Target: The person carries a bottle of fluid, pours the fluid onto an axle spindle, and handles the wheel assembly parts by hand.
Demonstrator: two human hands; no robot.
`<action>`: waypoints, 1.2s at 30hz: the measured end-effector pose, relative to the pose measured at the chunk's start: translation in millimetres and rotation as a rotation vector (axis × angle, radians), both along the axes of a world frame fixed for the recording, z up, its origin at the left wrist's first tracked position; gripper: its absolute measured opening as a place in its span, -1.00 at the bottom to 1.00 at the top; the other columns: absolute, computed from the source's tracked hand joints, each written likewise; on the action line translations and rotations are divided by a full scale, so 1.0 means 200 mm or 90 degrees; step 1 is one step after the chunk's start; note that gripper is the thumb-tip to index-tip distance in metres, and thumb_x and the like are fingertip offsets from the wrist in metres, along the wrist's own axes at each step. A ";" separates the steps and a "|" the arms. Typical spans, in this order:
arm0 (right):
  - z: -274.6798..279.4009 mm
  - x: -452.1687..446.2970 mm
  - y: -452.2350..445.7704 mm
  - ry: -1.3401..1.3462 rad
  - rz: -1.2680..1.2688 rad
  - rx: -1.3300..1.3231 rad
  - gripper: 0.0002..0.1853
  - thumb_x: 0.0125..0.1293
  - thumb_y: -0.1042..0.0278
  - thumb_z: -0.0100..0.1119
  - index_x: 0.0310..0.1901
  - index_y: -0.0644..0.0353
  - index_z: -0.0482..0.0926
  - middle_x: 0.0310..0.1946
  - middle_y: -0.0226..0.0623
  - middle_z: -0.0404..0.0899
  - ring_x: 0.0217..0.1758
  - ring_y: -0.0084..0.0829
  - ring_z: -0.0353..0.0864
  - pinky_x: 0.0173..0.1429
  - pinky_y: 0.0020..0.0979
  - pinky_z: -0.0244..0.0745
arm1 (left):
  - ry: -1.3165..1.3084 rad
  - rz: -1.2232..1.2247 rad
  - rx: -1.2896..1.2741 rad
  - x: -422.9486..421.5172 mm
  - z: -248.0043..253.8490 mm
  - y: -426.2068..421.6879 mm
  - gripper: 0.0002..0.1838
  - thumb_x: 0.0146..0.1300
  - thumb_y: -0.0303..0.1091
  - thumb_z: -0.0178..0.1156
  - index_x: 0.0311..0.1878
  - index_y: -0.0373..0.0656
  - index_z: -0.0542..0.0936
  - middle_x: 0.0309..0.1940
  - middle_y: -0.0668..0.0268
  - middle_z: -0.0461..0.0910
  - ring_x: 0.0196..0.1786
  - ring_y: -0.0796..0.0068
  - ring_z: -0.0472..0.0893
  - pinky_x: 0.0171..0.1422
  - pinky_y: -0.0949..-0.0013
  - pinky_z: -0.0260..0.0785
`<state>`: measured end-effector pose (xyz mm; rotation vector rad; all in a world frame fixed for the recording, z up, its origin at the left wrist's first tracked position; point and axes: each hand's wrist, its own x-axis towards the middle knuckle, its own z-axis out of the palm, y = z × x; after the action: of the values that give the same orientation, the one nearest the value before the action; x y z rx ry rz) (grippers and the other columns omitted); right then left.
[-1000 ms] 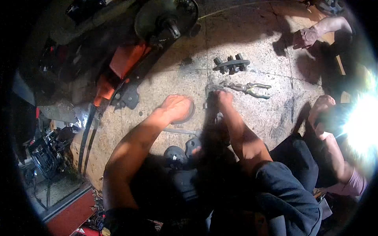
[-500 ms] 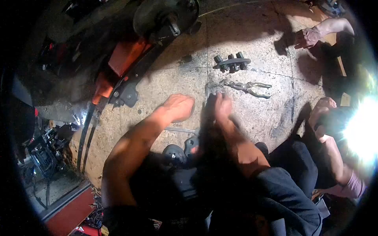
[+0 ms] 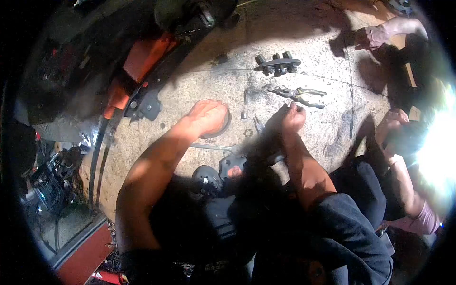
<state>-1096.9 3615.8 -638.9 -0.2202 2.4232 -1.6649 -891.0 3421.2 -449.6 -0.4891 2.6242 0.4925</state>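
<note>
My left hand (image 3: 209, 116) is closed over a dark round part (image 3: 225, 128), whose rim shows beneath the fingers on the tiled floor. My right hand (image 3: 293, 118) is closed just below the open pliers (image 3: 300, 95); whatever its fingers may hold is too small to make out. Between my hands lie a small pointed metal piece (image 3: 258, 124) and a little square piece (image 3: 248, 133). Below my left hand a wrench (image 3: 209, 147) lies flat. Beyond the pliers sits a dark plate with several blocks on it (image 3: 279, 63).
An orange machine frame (image 3: 145, 59) with a large disc (image 3: 183, 16) stands at upper left. Near my body are dark rounded parts (image 3: 207, 178). Another person's hands (image 3: 371, 38) are at the right, by a bright lamp (image 3: 441, 154).
My right hand has moved right, towards the pliers' handles, uncovering small pieces on the floor. My left hand has stayed at the round part. The view has shifted slightly.
</note>
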 end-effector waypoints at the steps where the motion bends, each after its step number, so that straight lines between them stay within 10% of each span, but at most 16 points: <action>1: 0.03 0.02 0.02 -0.012 -0.009 0.131 -0.69 0.39 0.15 0.15 -0.24 0.31 0.55 -0.39 -0.12 0.59 -0.31 -0.30 0.57 -0.30 -0.29 0.46 | 0.010 0.018 0.037 0.00 -0.01 -0.01 -0.79 0.08 -0.38 0.09 -0.28 -0.25 0.64 -0.21 -0.05 0.63 -0.07 -0.02 0.62 0.01 0.05 0.45; 5: 0.05 0.20 -0.06 0.067 -0.013 0.062 -0.56 0.27 0.00 0.28 -0.17 0.30 0.53 -0.34 -0.08 0.61 -0.29 -0.15 0.59 -0.16 -0.21 0.47 | -0.057 0.009 0.047 -0.05 0.10 0.04 -0.70 0.17 -0.37 -0.06 -0.47 -0.23 0.66 -0.29 -0.04 0.64 -0.15 -0.01 0.64 0.01 0.14 0.47; 12: 0.14 0.30 -0.31 -0.102 0.131 0.153 -0.40 0.43 -0.09 -0.04 -0.01 0.44 0.58 -0.12 0.19 0.61 0.05 0.02 0.59 0.16 -0.14 0.41 | -0.050 0.021 0.056 0.00 -0.01 0.05 -0.74 0.22 -0.35 0.00 -0.09 -0.19 0.58 -0.09 0.01 0.62 0.03 0.03 0.59 0.14 0.08 0.41; 36: 0.09 0.33 -0.29 -0.080 0.150 0.118 -0.41 0.35 -0.12 -0.05 -0.12 0.41 0.60 -0.19 0.29 0.59 -0.05 0.21 0.56 0.09 -0.06 0.40 | -0.003 0.009 0.020 0.04 0.03 0.05 -0.78 0.11 -0.39 0.03 -0.25 -0.25 0.59 -0.22 -0.02 0.63 -0.06 -0.04 0.60 0.06 0.05 0.45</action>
<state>-1031.7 3558.5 -621.6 -0.3475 2.3361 -1.3076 -883.6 3431.0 -443.5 -0.4996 2.6055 0.5353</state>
